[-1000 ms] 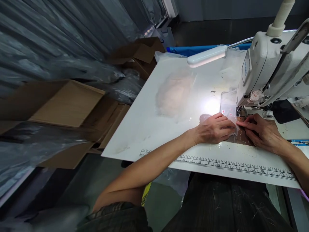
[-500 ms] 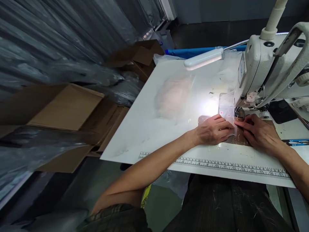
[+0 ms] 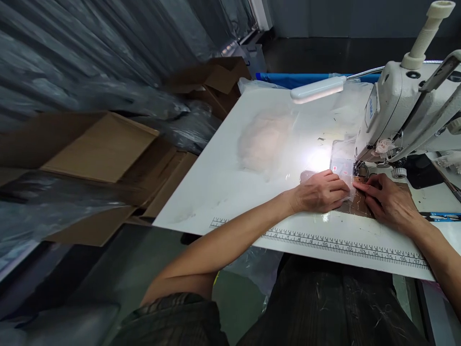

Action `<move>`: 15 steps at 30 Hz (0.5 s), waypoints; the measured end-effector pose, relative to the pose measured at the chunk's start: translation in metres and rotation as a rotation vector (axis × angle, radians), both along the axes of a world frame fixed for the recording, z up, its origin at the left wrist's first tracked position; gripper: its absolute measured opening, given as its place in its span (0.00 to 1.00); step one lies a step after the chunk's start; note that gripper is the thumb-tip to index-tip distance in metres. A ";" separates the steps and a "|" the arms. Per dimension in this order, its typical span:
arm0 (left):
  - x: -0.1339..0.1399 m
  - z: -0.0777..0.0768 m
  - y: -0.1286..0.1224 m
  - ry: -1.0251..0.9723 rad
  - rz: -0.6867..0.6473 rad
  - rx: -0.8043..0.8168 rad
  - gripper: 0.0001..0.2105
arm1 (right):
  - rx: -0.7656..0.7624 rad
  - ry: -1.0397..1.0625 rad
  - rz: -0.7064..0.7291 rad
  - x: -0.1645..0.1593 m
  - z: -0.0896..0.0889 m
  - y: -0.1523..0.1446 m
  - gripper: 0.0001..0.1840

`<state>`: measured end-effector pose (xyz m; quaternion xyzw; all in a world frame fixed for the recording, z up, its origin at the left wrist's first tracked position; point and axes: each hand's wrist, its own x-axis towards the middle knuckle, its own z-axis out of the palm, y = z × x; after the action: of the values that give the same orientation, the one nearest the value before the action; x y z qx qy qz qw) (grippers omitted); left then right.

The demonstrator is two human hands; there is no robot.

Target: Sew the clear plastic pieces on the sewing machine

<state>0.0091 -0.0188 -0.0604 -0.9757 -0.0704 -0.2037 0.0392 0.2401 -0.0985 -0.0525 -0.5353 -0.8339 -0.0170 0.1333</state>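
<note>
A piece of clear plastic sheet (image 3: 341,153) with small red marks lies under the needle area of a white sewing machine (image 3: 387,105). My left hand (image 3: 322,191) rests on this sheet, fingers bent together and pressing its lower part beside the presser foot. Close to the needle, my right hand (image 3: 391,199) is closed at the sheet's right edge, its index finger stretched toward the other hand. Brown material (image 3: 356,205) shows flat on the table between and below both hands. My fingers partly hide the plastic's edges.
A white lamp (image 3: 319,90) lights the white table (image 3: 212,192), whose front edge carries a printed ruler (image 3: 342,247). Blue-handled snips (image 3: 444,216) and a dark flat object (image 3: 423,170) lie at right. Open cardboard boxes (image 3: 103,149) with plastic wrap stand left.
The view has shifted slightly, so the machine and table appear a little to the right. Both hands keep nearly the same places on the plastic sheet.
</note>
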 end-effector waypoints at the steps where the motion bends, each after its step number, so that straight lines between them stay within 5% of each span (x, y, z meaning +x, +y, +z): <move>1: 0.000 0.001 0.000 0.018 -0.007 -0.017 0.12 | 0.000 0.001 0.002 0.000 0.000 0.000 0.23; 15: -0.003 0.008 0.001 0.100 -0.093 0.020 0.14 | 0.020 -0.027 -0.005 -0.002 0.003 -0.001 0.23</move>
<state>0.0061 -0.0175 -0.0521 -0.9865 -0.0208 -0.1569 0.0428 0.2385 -0.0996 -0.0495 -0.5358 -0.8341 -0.0329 0.1273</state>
